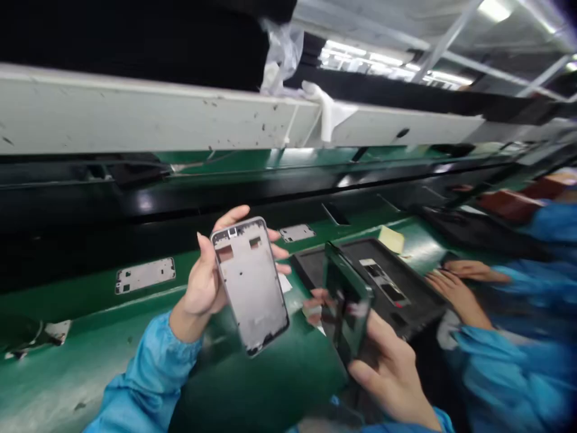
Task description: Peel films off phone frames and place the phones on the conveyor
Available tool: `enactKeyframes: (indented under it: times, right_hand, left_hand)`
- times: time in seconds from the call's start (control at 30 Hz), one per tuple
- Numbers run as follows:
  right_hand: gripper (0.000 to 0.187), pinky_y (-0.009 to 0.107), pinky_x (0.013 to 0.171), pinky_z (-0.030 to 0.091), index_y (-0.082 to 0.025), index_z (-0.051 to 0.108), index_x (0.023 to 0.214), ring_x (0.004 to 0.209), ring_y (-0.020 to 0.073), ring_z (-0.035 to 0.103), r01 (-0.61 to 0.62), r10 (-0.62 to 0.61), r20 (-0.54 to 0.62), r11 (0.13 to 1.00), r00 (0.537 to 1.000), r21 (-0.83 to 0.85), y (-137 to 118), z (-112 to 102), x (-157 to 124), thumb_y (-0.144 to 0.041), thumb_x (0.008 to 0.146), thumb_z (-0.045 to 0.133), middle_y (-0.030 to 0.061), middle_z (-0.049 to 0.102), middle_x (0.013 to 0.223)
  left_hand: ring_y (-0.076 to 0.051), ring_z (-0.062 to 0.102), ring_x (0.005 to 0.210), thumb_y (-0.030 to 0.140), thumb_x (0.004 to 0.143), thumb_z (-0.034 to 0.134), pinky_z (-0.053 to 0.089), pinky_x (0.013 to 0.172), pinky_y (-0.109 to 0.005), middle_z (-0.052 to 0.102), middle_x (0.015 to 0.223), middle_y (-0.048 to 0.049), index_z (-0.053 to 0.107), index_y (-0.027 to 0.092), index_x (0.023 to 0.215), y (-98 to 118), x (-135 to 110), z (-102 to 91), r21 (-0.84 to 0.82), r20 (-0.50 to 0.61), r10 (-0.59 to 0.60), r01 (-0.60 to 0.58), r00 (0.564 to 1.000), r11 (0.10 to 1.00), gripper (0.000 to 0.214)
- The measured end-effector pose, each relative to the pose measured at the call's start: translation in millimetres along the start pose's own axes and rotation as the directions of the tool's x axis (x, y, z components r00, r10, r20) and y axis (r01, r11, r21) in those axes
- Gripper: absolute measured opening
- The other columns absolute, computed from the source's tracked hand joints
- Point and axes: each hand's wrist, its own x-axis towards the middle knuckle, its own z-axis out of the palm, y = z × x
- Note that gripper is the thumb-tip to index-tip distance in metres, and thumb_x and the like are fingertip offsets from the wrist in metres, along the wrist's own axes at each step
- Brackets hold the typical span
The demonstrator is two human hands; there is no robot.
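My left hand (205,273) holds a grey phone mid-frame (255,288) from behind, tilted, its flat inner side with small cut-outs facing me. The thumb lies at its left edge and fingertips show past the right edge. In my right hand (392,361) is a dark glossy phone screen panel (345,300), held upright by its edges with the thumb in front. Reflections cover its surface, and motion blurs it slightly. The two parts are apart, both raised above the green bench (225,385).
A black tray (424,300) behind the panel holds an opened phone with its inner parts showing (385,281). Loose phone frames (146,275) lie along the bench's back. A yellow pad (391,239) sits beside the tray. At right, a co-worker's hands (464,288) are at work.
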Motion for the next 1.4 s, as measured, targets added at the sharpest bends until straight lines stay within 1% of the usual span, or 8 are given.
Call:
enactKeyframes:
  times: [0.1, 0.3, 0.43, 0.67, 0.93, 1.1, 1.23, 1.4]
  right_hand:
    - [0.06, 0.047, 0.095, 0.068, -0.04, 0.059, 0.159, 0.12, 0.035, 0.076, 0.061, -0.057, 0.062, 0.997, 0.996, -0.056, -13, -11, 17, -0.06, 0.103, 0.066, 0.0143, 0.072, 0.138]
    - [0.059, 0.045, 0.099, 0.066, -0.032, 0.063, 0.157, 0.122, 0.0318, 0.074, 0.048, -0.035, 0.114, 0.993, 0.993, -0.108, -9, -18, 14, -0.058, 0.104, 0.066, 0.0147, 0.071, 0.137]
    - [0.057, 0.042, 0.098, 0.066, -0.033, 0.064, 0.155, 0.121, 0.0299, 0.074, 0.062, -0.044, 0.137, 0.99, 0.99, -0.129, -6, -16, 14, -0.057, 0.104, 0.068, 0.013, 0.071, 0.137]
    - [0.058, 0.043, 0.098, 0.067, -0.033, 0.063, 0.156, 0.123, 0.0308, 0.074, 0.071, -0.045, 0.179, 0.988, 0.983, -0.14, 0, -14, 17, -0.054, 0.103, 0.07, 0.0135, 0.071, 0.137]
    - [0.057, 0.043, 0.098, 0.067, -0.032, 0.063, 0.156, 0.122, 0.0306, 0.074, 0.072, -0.045, 0.205, 0.989, 0.978, -0.126, 5, -17, 15, -0.053, 0.104, 0.069, 0.0138, 0.071, 0.135]
    - [0.061, 0.044, 0.103, 0.064, -0.033, 0.059, 0.159, 0.124, 0.0292, 0.072, 0.049, -0.048, 0.188, 0.999, 0.981, -0.002, 11, 7, 25, -0.057, 0.105, 0.066, 0.0136, 0.068, 0.137]
    - [0.072, 0.043, 0.1, 0.066, -0.028, 0.053, 0.164, 0.122, 0.0295, 0.072, -0.071, 0.055, 0.096, 0.983, 0.994, 0.167, 15, 30, 26, -0.066, 0.103, 0.063, 0.0159, 0.064, 0.137]
    - [0.068, 0.042, 0.097, 0.067, -0.034, 0.052, 0.164, 0.114, 0.0257, 0.073, -0.119, 0.083, 0.115, 0.932, 0.99, 0.344, 21, 35, 16, -0.062, 0.104, 0.064, 0.0131, 0.059, 0.138]
  left_hand:
    - [-0.034, 0.076, 0.119, 0.083, 0.099, 0.05, 0.066, 0.097, -0.058, 0.073, 0.135, -0.0121, 0.043, 0.032, 0.151, -9, 7, -4.6, 0.065, -0.033, 0.046, -0.044, 0.998, 0.997, 0.072]
    - [-0.033, 0.077, 0.117, 0.078, 0.096, 0.065, 0.066, 0.101, -0.056, 0.074, 0.133, -0.0106, 0.045, 0.031, 0.148, -18, 15, -12.6, 0.043, -0.054, 0.096, -0.093, 0.994, 0.995, 0.073]
    - [-0.034, 0.077, 0.118, 0.08, 0.094, 0.066, 0.066, 0.101, -0.058, 0.072, 0.136, -0.0126, 0.043, 0.031, 0.15, -18, 14, -14.2, 0.087, -0.06, 0.09, -0.085, 0.994, 0.993, 0.078]
    - [-0.037, 0.075, 0.123, 0.074, 0.093, 0.072, 0.067, 0.097, -0.058, 0.069, 0.141, -0.0135, 0.046, 0.032, 0.145, -19, 15, -23.3, 0.16, 0.05, 0.07, -0.077, 0.996, 0.984, 0.072]
    - [-0.036, 0.078, 0.117, 0.07, 0.095, 0.072, 0.07, 0.092, -0.055, 0.072, 0.136, -0.0118, 0.052, 0.029, 0.131, -14, 18, -28.7, 0.203, 0.033, 0.105, -0.11, 0.994, 0.973, 0.058]
    - [-0.033, 0.081, 0.109, 0.068, 0.093, 0.077, 0.07, 0.087, -0.049, 0.072, 0.135, -0.0136, 0.054, 0.026, 0.127, -21, 19, -26.7, 0.282, 0.064, 0.101, -0.115, 0.993, 0.953, 0.059]
    - [-0.031, 0.082, 0.107, 0.062, 0.092, 0.081, 0.071, 0.084, -0.044, 0.073, 0.131, -0.0132, 0.057, 0.024, 0.125, -28, 25, -30.8, 0.32, 0.093, 0.13, -0.153, 0.987, 0.935, 0.056]
    - [-0.028, 0.083, 0.101, 0.056, 0.096, 0.079, 0.073, 0.074, -0.038, 0.074, 0.127, -0.0093, 0.059, 0.025, 0.124, -25, 31, -39.0, 0.268, 0.082, 0.18, -0.196, 0.98, 0.943, 0.046]
